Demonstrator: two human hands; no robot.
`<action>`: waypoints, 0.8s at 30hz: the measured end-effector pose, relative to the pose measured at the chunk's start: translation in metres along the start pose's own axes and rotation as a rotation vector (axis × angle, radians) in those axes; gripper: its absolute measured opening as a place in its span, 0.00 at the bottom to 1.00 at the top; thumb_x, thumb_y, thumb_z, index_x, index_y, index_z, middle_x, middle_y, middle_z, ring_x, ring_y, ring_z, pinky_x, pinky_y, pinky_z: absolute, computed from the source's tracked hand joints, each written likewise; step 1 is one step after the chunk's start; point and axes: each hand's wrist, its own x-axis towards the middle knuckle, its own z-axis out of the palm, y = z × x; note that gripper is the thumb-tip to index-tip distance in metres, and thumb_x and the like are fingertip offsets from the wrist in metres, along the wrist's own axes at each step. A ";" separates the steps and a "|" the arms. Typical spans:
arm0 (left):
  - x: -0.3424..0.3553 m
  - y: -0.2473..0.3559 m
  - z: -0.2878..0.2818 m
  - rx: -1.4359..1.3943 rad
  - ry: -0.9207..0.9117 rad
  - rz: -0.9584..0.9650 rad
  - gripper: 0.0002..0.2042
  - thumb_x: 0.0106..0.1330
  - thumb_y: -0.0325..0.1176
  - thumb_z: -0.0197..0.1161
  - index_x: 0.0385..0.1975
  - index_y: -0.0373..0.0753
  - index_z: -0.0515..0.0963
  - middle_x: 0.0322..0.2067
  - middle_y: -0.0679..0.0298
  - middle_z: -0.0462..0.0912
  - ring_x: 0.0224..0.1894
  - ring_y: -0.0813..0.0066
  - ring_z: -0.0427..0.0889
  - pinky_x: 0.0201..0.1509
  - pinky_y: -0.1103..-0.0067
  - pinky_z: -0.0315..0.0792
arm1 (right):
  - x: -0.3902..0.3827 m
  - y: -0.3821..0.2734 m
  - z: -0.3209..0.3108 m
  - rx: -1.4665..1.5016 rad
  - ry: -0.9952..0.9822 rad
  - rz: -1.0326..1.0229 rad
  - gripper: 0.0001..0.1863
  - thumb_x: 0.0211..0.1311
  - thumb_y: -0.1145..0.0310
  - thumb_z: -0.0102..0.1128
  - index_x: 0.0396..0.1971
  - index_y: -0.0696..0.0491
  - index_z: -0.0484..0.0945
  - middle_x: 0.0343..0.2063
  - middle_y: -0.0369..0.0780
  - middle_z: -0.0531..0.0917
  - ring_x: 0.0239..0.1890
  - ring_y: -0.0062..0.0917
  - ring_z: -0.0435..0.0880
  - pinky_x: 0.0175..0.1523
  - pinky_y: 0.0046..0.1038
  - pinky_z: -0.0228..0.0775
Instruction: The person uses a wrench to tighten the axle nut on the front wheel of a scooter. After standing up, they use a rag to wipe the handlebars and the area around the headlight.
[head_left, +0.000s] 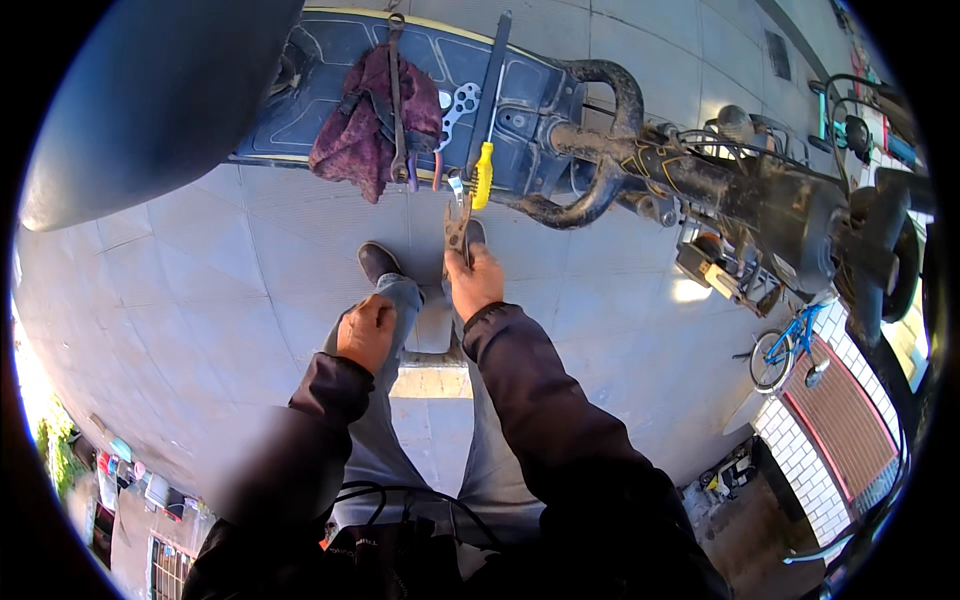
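Note:
My right hand (478,280) grips rusty pliers (458,230), their jaws pointing up beside a yellow-handled tool (482,175) at the edge of a dark footboard (280,140). My left hand (365,330) is closed over my left leg; its fingertips are hidden. On the footboard lie a maroon rag (352,150), a long wrench (396,90) across it, a silver multi-hole spanner (462,105), a long dark bar (492,70) and small coloured handles (437,170).
A curved black tube frame and steering column (730,200) occupy the right, a dark rounded seat (140,90) the upper left. Paving (180,300) lies under my feet. A blue bicycle (790,345) stands at right; assorted objects (150,490) sit at lower left.

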 end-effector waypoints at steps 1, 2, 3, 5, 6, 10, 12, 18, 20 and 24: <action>0.005 0.000 0.002 -0.020 -0.005 0.001 0.06 0.63 0.31 0.58 0.34 0.38 0.77 0.31 0.50 0.82 0.36 0.47 0.80 0.39 0.65 0.75 | 0.007 -0.001 0.003 0.056 -0.007 -0.016 0.12 0.60 0.63 0.56 0.28 0.58 0.76 0.20 0.46 0.81 0.24 0.35 0.82 0.30 0.35 0.70; 0.009 -0.001 0.004 -0.036 -0.001 0.016 0.06 0.62 0.31 0.58 0.34 0.38 0.77 0.30 0.51 0.82 0.35 0.48 0.81 0.39 0.66 0.75 | 0.013 -0.005 0.005 0.062 -0.003 -0.024 0.12 0.60 0.63 0.57 0.29 0.58 0.76 0.21 0.47 0.81 0.25 0.40 0.82 0.32 0.37 0.71; 0.016 -0.006 0.007 -0.053 -0.017 0.002 0.05 0.62 0.31 0.58 0.34 0.38 0.77 0.30 0.51 0.82 0.35 0.49 0.81 0.39 0.66 0.75 | 0.024 -0.013 0.007 0.065 0.010 -0.031 0.12 0.61 0.63 0.57 0.29 0.58 0.77 0.22 0.48 0.81 0.27 0.44 0.81 0.33 0.40 0.72; 0.030 -0.019 0.015 -0.082 -0.054 -0.029 0.05 0.62 0.31 0.58 0.34 0.38 0.77 0.30 0.52 0.82 0.35 0.50 0.81 0.39 0.66 0.75 | 0.044 -0.025 0.016 0.029 0.097 -0.102 0.12 0.61 0.63 0.57 0.31 0.57 0.76 0.22 0.50 0.81 0.28 0.49 0.81 0.34 0.44 0.72; 0.037 -0.027 0.020 -0.046 -0.063 -0.011 0.05 0.62 0.31 0.58 0.34 0.38 0.76 0.29 0.53 0.82 0.34 0.51 0.82 0.38 0.67 0.75 | 0.056 -0.030 0.023 -0.012 0.178 -0.171 0.11 0.61 0.63 0.57 0.32 0.57 0.76 0.22 0.50 0.81 0.27 0.50 0.80 0.34 0.44 0.72; 0.067 -0.055 0.027 -0.004 -0.126 0.058 0.04 0.61 0.29 0.59 0.32 0.37 0.75 0.28 0.53 0.81 0.32 0.51 0.81 0.36 0.67 0.75 | 0.099 -0.055 0.035 -0.127 0.301 -0.198 0.10 0.61 0.68 0.56 0.40 0.56 0.73 0.30 0.53 0.80 0.37 0.51 0.80 0.40 0.47 0.71; 0.076 -0.067 0.028 0.027 -0.156 0.095 0.04 0.61 0.29 0.59 0.31 0.37 0.75 0.28 0.53 0.81 0.32 0.51 0.81 0.36 0.67 0.74 | 0.101 -0.053 0.037 -0.150 0.506 -0.346 0.15 0.59 0.74 0.58 0.46 0.59 0.71 0.42 0.52 0.78 0.45 0.50 0.77 0.47 0.45 0.70; 0.098 -0.097 0.032 0.051 -0.171 0.110 0.03 0.62 0.27 0.59 0.31 0.36 0.75 0.28 0.51 0.80 0.32 0.49 0.80 0.34 0.66 0.74 | 0.013 -0.031 0.045 0.037 0.281 -0.394 0.11 0.59 0.77 0.60 0.43 0.57 0.76 0.37 0.46 0.81 0.38 0.40 0.82 0.43 0.33 0.74; 0.113 -0.085 0.026 0.066 -0.145 0.144 0.03 0.62 0.27 0.58 0.31 0.35 0.75 0.28 0.50 0.80 0.32 0.48 0.80 0.34 0.65 0.74 | -0.004 -0.014 0.051 0.068 0.162 -0.348 0.08 0.58 0.76 0.60 0.39 0.56 0.78 0.33 0.45 0.81 0.34 0.42 0.82 0.39 0.35 0.74; 0.138 -0.064 0.008 -0.058 0.001 0.214 0.07 0.62 0.27 0.58 0.37 0.34 0.78 0.26 0.49 0.80 0.28 0.57 0.82 0.34 0.73 0.74 | 0.018 0.010 0.039 0.239 0.116 -0.175 0.04 0.60 0.75 0.60 0.33 0.59 0.79 0.23 0.42 0.81 0.24 0.23 0.81 0.31 0.23 0.71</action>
